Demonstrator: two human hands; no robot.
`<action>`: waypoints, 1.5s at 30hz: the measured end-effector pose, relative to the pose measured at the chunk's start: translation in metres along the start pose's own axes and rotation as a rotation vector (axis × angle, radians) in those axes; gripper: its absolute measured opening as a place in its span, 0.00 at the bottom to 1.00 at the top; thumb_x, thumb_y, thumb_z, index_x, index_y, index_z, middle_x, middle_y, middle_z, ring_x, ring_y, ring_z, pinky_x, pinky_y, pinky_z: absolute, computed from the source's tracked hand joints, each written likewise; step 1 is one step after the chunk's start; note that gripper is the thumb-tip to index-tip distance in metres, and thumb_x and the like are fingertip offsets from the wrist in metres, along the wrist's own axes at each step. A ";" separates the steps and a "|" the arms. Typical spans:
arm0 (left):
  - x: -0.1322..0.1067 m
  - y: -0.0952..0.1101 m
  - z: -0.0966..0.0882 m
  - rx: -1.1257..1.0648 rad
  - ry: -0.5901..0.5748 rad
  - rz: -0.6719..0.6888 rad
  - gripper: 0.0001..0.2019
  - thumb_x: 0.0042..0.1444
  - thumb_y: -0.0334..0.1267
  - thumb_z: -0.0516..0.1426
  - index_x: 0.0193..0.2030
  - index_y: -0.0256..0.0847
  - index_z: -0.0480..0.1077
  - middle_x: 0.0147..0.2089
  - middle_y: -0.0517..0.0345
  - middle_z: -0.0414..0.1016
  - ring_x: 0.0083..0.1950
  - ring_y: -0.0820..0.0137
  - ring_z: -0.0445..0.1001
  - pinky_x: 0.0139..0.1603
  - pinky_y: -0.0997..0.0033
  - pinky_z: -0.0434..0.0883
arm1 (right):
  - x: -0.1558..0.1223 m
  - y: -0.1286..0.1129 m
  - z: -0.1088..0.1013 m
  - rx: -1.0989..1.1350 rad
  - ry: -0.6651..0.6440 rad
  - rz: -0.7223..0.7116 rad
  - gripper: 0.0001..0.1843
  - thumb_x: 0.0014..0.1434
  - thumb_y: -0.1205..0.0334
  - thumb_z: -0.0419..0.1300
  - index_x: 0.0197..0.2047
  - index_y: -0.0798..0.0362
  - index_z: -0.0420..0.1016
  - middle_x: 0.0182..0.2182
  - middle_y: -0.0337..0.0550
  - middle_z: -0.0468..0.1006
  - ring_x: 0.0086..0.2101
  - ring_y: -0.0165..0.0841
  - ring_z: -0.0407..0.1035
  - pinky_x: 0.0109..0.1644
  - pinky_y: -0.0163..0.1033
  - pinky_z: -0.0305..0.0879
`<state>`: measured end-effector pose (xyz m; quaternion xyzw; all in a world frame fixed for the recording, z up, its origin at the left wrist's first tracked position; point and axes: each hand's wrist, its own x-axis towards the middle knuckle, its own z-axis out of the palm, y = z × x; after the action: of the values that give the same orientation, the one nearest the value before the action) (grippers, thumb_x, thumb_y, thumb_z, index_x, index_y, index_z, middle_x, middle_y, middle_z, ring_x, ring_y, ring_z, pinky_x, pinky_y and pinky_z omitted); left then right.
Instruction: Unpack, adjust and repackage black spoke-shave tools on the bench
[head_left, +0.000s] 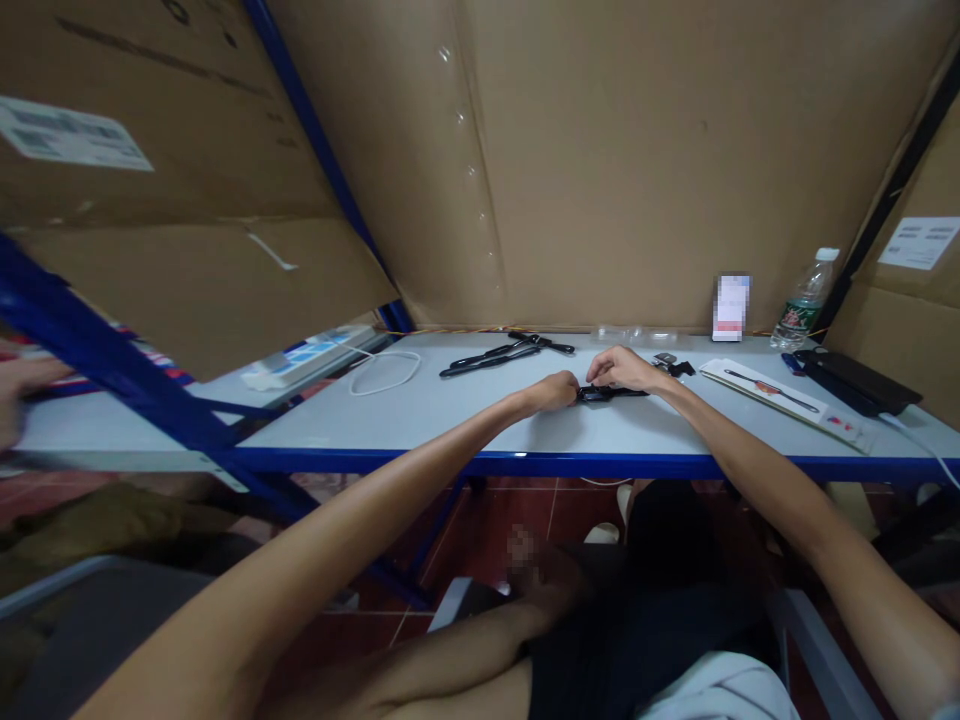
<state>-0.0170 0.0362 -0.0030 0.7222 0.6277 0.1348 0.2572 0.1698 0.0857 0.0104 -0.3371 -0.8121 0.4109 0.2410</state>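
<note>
A black strap (598, 395) with what looks like a buckle or clip lies low over the table, between my two hands. My left hand (555, 392) is closed around its left end. My right hand (624, 370) is bent above it from the right, thumb and fingertips drawn together at the strap's upper edge. Whether those fingertips hold a small part is too fine to see. The strap's right end shows under my right wrist. Behind my left hand lie more black straps (491, 357), and small dark and metal pieces (673, 366) sit beyond my right wrist.
On the right are a flat package with a strap pictured on it (780, 400), a black case (855, 382), a bottle (802, 312) and a propped phone (730, 308). A white cable (384, 388) curls at left. Cardboard walls (585, 170) enclose the table. Another person's hand (30, 378) shows far left.
</note>
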 end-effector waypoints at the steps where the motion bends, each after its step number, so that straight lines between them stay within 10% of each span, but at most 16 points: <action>1: 0.001 -0.001 0.000 -0.006 0.002 0.007 0.05 0.44 0.28 0.54 0.25 0.36 0.71 0.22 0.61 0.65 0.28 0.72 0.61 0.31 0.71 0.56 | -0.002 0.000 -0.002 0.057 -0.008 0.013 0.10 0.51 0.75 0.62 0.35 0.57 0.83 0.23 0.37 0.76 0.26 0.28 0.67 0.31 0.32 0.63; 6: 0.004 -0.002 0.001 -0.024 0.014 0.027 0.04 0.42 0.28 0.55 0.23 0.37 0.69 0.22 0.61 0.68 0.28 0.72 0.63 0.32 0.71 0.57 | -0.014 -0.005 -0.012 0.413 -0.044 0.154 0.20 0.57 0.77 0.57 0.50 0.55 0.81 0.24 0.38 0.71 0.27 0.30 0.69 0.35 0.37 0.73; 17: -0.001 -0.001 -0.001 0.019 -0.004 0.031 0.07 0.44 0.28 0.54 0.28 0.35 0.74 0.26 0.57 0.73 0.31 0.70 0.66 0.36 0.70 0.60 | -0.018 -0.008 -0.014 0.659 -0.088 0.261 0.09 0.59 0.77 0.58 0.41 0.57 0.75 0.30 0.41 0.73 0.32 0.31 0.72 0.48 0.49 0.80; 24: -0.002 0.001 -0.001 -0.054 -0.011 -0.009 0.07 0.43 0.26 0.52 0.25 0.36 0.70 0.23 0.61 0.67 0.29 0.71 0.61 0.34 0.69 0.57 | -0.012 0.003 -0.014 0.347 0.198 0.127 0.08 0.48 0.69 0.71 0.28 0.55 0.75 0.26 0.41 0.76 0.30 0.29 0.70 0.39 0.37 0.72; 45: -0.006 0.002 -0.004 -0.108 -0.020 -0.032 0.07 0.47 0.27 0.52 0.25 0.37 0.71 0.21 0.62 0.62 0.28 0.72 0.57 0.33 0.68 0.52 | -0.012 0.009 0.001 -0.304 0.131 0.035 0.06 0.47 0.74 0.67 0.29 0.56 0.84 0.24 0.38 0.80 0.29 0.31 0.72 0.32 0.32 0.60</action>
<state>-0.0182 0.0309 0.0024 0.6985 0.6284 0.1572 0.3041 0.1800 0.0801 0.0008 -0.4101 -0.8413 0.2645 0.2326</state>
